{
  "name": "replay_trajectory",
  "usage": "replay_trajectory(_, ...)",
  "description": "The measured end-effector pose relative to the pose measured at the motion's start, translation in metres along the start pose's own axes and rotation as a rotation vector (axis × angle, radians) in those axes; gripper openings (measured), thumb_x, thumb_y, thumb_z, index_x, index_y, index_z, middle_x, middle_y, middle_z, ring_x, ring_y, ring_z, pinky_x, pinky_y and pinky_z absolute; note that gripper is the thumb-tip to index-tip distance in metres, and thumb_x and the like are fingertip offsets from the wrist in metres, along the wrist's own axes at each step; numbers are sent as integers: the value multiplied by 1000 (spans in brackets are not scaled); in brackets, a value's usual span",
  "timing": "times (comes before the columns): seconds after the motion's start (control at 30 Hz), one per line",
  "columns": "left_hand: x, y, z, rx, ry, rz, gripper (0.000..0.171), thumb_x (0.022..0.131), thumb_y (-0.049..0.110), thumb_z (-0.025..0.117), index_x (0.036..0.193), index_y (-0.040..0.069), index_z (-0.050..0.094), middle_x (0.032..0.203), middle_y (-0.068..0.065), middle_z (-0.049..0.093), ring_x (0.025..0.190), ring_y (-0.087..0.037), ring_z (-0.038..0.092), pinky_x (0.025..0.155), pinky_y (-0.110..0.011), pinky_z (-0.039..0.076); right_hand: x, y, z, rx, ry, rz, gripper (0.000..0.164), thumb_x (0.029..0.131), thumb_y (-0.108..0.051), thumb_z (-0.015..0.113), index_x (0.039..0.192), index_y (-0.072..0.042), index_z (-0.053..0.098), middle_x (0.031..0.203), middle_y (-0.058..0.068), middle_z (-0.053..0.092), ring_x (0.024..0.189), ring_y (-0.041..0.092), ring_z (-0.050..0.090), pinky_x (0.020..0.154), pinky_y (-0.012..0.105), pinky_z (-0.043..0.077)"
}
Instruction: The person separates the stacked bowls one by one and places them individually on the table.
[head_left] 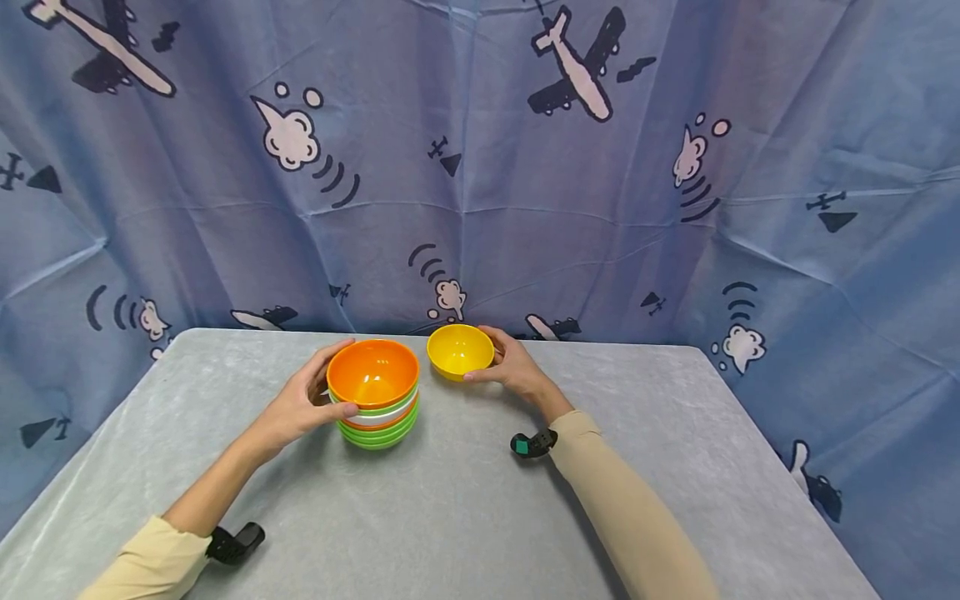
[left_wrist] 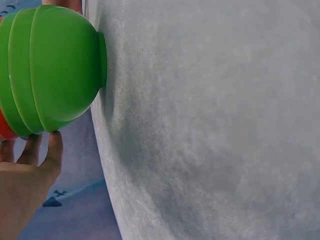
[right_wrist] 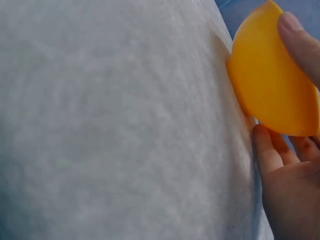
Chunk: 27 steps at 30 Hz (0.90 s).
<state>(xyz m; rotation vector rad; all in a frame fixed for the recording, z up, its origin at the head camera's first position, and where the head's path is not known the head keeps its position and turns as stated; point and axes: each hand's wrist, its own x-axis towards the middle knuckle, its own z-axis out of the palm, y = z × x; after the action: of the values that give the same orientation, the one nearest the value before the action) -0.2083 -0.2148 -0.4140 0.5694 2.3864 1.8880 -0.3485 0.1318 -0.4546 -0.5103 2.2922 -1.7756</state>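
A stack of nested bowls stands left of the middle of the table, with an orange bowl (head_left: 372, 375) on top, a white bowl (head_left: 384, 418) among those below and green bowls (head_left: 378, 439) at the bottom. My left hand (head_left: 296, 406) grips the stack from its left side, thumb at the front and fingers round the back. In the left wrist view, fingertips touch the sides of the green bowls (left_wrist: 65, 65). Right of the stack, my right hand (head_left: 517, 367) holds a yellow bowl (head_left: 456, 354) by its right side. The right wrist view has the thumb on the yellow bowl's side (right_wrist: 270, 70) and fingers beneath it.
A grey cloth-like surface covers the table (head_left: 465, 517). Behind its far edge hangs a blue curtain (head_left: 487, 167) printed with planes and clouds. Black bands (head_left: 534, 444) sit at both wrists, below the beige sleeves.
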Motion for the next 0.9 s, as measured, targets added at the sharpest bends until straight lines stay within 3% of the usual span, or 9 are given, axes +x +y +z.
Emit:
replay_trajectory(0.27,-2,-3,0,0,-36,-14,78,92,12,76,157,9,32,151,-13,43,134,-35,43,104,-41,42,-3,-6,-4,-91,-33,3,102,75,-9,93,157,-3,32,158,13,36,142,30,39,113,40,33)
replay_trajectory(0.53,-1,-3,2,8,-34,-10,76,94,15,75,156,8,32,150,-15,43,133,-36,45,105,-50,41,-10,-10,-24,-30,-72,-30,95,80,-2,87,157,2,30,156,19,35,136,36,45,104,39,45)
replay_trajectory(0.73,-2,-3,1,14,-32,-11,76,94,16,75,156,7,32,150,-15,43,133,-37,45,105,-55,39,-21,-16,-40,-26,-23,-105,74,86,-1,82,149,4,44,151,26,41,133,40,48,100,36,48)
replay_trajectory(0.9,-3,-3,1,15,-30,-6,75,94,15,75,155,6,33,149,-16,44,132,-36,46,104,-52,41,-29,-21,-48,-46,42,-151,55,89,-5,80,139,2,57,138,21,54,127,39,54,94,34,52)
